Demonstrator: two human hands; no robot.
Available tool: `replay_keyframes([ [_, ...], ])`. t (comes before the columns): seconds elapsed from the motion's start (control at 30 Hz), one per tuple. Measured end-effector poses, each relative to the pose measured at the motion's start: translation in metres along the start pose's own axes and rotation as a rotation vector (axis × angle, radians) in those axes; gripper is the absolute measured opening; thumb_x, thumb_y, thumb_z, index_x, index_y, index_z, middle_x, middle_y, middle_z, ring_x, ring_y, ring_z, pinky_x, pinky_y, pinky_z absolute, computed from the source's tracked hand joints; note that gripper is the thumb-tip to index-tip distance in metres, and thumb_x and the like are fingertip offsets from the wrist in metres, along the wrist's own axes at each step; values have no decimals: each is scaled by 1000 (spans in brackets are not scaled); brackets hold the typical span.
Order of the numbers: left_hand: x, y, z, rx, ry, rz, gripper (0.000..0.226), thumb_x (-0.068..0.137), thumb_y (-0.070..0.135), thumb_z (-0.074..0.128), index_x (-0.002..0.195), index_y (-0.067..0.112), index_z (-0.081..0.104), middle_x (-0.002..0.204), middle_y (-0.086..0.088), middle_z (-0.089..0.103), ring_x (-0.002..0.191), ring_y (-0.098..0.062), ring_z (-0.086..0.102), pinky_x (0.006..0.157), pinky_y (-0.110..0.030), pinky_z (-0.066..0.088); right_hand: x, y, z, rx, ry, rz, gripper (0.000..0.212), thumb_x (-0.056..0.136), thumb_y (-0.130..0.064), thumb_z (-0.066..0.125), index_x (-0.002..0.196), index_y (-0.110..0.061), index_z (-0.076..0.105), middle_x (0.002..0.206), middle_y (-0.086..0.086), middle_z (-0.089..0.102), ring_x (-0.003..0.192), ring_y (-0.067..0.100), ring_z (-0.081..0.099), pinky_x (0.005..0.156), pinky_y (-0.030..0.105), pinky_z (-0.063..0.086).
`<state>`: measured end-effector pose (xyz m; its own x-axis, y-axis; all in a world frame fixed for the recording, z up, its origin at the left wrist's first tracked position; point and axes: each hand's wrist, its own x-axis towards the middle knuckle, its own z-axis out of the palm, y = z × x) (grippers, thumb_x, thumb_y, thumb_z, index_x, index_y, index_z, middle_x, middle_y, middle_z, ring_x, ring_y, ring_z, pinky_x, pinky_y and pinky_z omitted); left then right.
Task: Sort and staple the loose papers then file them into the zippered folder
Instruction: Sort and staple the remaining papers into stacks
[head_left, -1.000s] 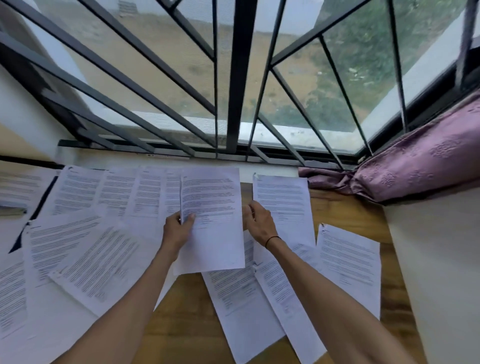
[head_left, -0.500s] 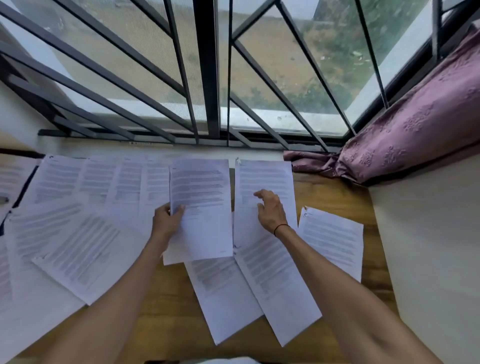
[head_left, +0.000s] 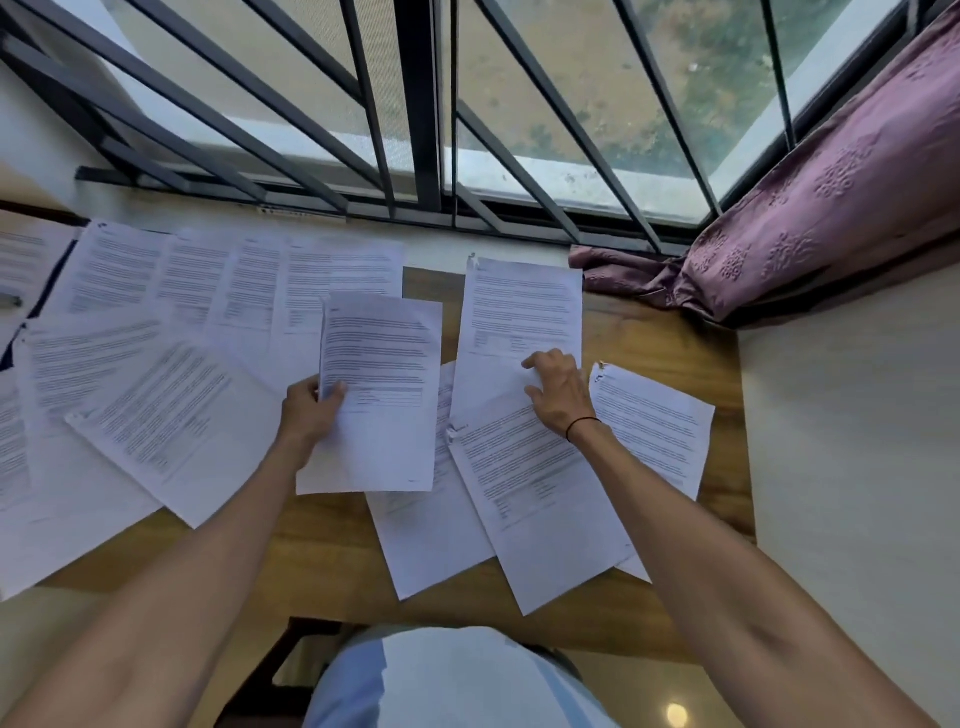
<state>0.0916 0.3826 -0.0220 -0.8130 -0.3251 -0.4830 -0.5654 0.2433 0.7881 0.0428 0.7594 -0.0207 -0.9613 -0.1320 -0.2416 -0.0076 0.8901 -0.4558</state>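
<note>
Left hand (head_left: 310, 410): grips held sheet (head_left: 382, 395) at its left edge, thumb on the printed face, sheet raised over the wooden table (head_left: 332, 551). Right hand (head_left: 558, 392): fingers bent, fingertips pressing on far right sheet (head_left: 524, 306), which lies flat on the table; grip cannot be confirmed. Loose papers (head_left: 171, 332): fanned and overlapping across left half of table; further sheets (head_left: 530, 499) near centre and right. Zippered folder: not identifiable. Purple curtain (head_left: 831, 197): far right, below barred window (head_left: 421, 104).

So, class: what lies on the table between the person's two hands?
In the head view, the sheet gripped by the left hand, then overlapping sheets on the table, up to the right hand.
</note>
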Motion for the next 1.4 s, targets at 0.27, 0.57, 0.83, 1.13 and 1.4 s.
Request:
replay_keyframes([
  [0.27, -1, 17, 34, -16, -56, 34, 36, 96, 37, 72, 125, 17, 70, 116, -5, 72, 109, -26, 68, 99, -46, 56, -15, 17, -8, -120, 87, 23, 50, 85, -30, 78, 129, -21, 57, 126, 4, 53, 121, 28, 47, 95, 46, 32],
  [0.57, -10, 41, 107, 56, -184, 74, 26, 97, 33, 70, 115, 14, 71, 111, -10, 72, 103, -32, 68, 85, -42, 57, -53, 46, -5, -166, 248, 216, 46, 87, -26, 71, 130, -16, 57, 128, 8, 54, 117, 30, 50, 92, 47, 38],
  [0.83, -10, 55, 119, 27, -188, 90, 25, 99, 32, 68, 116, 13, 69, 112, -9, 70, 101, -31, 67, 82, -38, 54, -73, 67, 3, -113, 272, 297, 40, 90, -29, 69, 127, -17, 60, 124, 9, 56, 114, 29, 52, 93, 46, 37],
  [1.13, -3, 31, 47, 9, -36, 40, 39, 98, 35, 68, 129, 11, 68, 120, -10, 71, 111, -33, 66, 102, -52, 54, -57, 29, 11, -74, 285, 197, 33, 90, -27, 68, 120, -17, 61, 120, 8, 56, 112, 30, 51, 88, 44, 34],
  [1.4, -12, -3, -38, -116, 82, -1, 35, 101, 24, 67, 133, 9, 65, 120, -5, 69, 113, -24, 64, 102, -39, 51, -35, -28, 38, -81, 203, 43, 37, 90, -33, 67, 122, -17, 61, 119, 7, 56, 110, 30, 51, 87, 47, 36],
])
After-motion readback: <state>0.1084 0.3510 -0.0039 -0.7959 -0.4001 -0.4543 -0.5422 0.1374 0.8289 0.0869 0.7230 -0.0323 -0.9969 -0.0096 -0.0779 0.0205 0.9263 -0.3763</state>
